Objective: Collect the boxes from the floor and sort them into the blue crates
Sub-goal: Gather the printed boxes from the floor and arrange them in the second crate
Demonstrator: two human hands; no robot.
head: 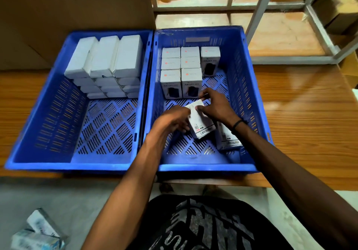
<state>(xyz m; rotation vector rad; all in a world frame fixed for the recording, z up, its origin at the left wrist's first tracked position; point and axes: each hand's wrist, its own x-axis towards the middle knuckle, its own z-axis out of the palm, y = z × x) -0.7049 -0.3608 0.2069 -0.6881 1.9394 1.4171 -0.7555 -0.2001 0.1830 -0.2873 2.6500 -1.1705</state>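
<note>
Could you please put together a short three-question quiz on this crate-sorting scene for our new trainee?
1. Which blue crate are both hands working in: the left crate or the right crate?
2. True or false: the box between the hands is held by the right hand alone.
3. Where do boxes still wait outside the crates?

Key
1. The right crate.
2. False: the left hand grips it too.
3. On the floor at lower left, where loose boxes lie.
</note>
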